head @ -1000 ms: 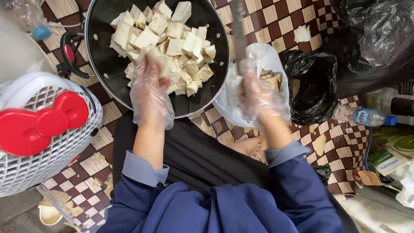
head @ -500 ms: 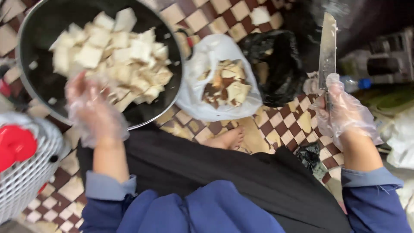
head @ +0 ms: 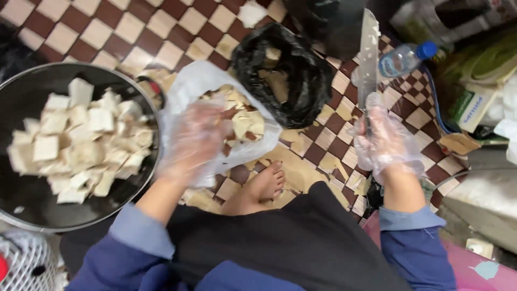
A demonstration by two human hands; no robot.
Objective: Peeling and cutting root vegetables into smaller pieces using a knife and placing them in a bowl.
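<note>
Head view: the right hand (head: 386, 141), in a clear disposable glove, is closed around the handle of a knife (head: 368, 54); the blade is held upright, tip pointing away, above the checkered floor (head: 134, 32). The left hand (head: 195, 141), also gloved, is blurred by motion and laid over the near edge of a white plastic bag (head: 188, 86) holding brownish trimmed scraps (head: 245, 116). Its fingers appear loosely spread on the bag; whether the plastic is actually pinched cannot be told. A black pan (head: 32, 205) filled with pale cubes (head: 81, 140) is seen just left of the bag. A black bag (head: 301, 75) with more scraps sits behind the white one. A bare foot (head: 264, 186) is seen on the floor between the hands. A water bottle (head: 401, 59) lies just right of the blade.
</note>
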